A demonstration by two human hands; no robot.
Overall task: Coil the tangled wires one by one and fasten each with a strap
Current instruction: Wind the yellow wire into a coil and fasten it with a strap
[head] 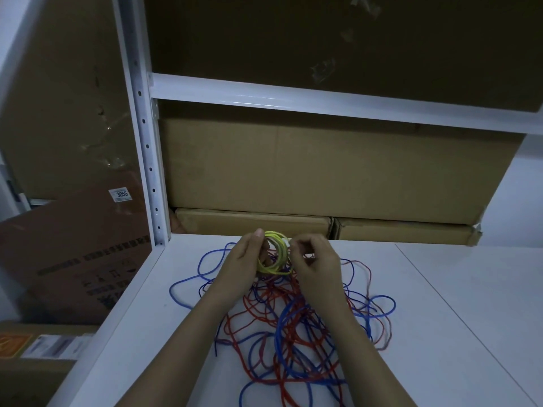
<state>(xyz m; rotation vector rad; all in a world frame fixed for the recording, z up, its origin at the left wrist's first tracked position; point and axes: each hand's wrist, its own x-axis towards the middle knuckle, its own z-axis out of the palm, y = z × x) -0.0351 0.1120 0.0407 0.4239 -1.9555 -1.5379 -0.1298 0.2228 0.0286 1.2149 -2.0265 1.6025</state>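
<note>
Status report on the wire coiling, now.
Left hand grips yellow coil. Right hand pinches white strap at coil's top. Red and blue wires lie tangled beneath.

Yellow wire: wound into a small round coil of several loops, lifted off the surface, standing roughly upright, white strap at its two o'clock edge. Red and blue wires: loose tangled heap spread flat, just under the coil and out toward six o'clock, blue loops straying to nine and three o'clock.
</note>
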